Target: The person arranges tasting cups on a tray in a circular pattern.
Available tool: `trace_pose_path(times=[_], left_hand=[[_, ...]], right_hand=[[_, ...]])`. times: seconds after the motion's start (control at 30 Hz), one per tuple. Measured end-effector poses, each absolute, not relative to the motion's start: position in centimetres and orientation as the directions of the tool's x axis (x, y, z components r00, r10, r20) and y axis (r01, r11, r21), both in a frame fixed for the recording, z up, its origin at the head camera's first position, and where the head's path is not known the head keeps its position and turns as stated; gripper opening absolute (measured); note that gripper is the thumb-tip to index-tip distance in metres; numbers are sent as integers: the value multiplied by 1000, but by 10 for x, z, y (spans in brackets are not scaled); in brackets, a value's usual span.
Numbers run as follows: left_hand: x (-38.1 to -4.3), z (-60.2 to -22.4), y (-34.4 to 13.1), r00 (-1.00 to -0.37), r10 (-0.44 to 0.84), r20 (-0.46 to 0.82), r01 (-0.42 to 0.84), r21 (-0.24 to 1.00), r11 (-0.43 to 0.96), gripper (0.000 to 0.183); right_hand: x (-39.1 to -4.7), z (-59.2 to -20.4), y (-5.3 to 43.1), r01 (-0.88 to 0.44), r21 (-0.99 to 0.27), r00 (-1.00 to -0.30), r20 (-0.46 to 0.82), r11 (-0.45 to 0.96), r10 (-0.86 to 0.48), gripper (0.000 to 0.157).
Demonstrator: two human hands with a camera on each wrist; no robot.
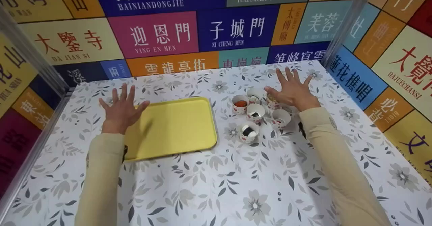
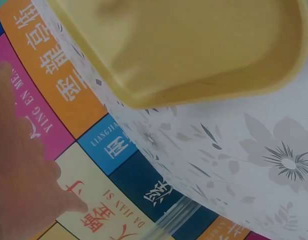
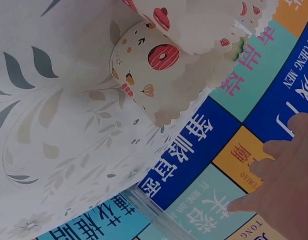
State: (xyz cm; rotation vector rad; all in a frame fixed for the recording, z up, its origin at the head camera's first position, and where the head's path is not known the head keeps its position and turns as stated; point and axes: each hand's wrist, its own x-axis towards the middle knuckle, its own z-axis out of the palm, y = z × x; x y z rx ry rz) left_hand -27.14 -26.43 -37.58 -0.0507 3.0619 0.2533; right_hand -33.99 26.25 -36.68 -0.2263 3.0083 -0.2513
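Reaching in from the near side, two beige sleeves (image 1: 344, 165) crossed a leaf-patterned cloth (image 1: 189, 192). Nearest in the cluster on the right sat a paper cup (image 1: 249, 137), upright, its mouth facing up, with a white piece (image 1: 246, 130) banded in black inside. To its left lay a yellow tray (image 1: 175, 128), flat, hollow side up; its long axis ran left to right, the right end angled slightly away. Five more upright cups (image 1: 280, 119) stood close together behind the first, one holding an orange-red filling (image 1: 240, 103). Both hands were well apart, fingers spread, gripping nothing: the left hand (image 1: 119, 113) by the tray's left end, the right hand (image 1: 293, 89) by the farthest right cup, partly covering it in the head view. Both wrist views showed the hands clear of tray and cups. Beyond rose walls of coloured lettered panels (image 1: 155, 35).
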Motion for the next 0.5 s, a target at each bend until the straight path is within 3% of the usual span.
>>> trace_pose_path(times=[0.5], left_hand=[[-253, -387, -271, -999, 14, -51, 5, 162, 987, 88]], right_hand=[[-333, -372, 275, -133, -247, -982, -98, 960, -161, 102]])
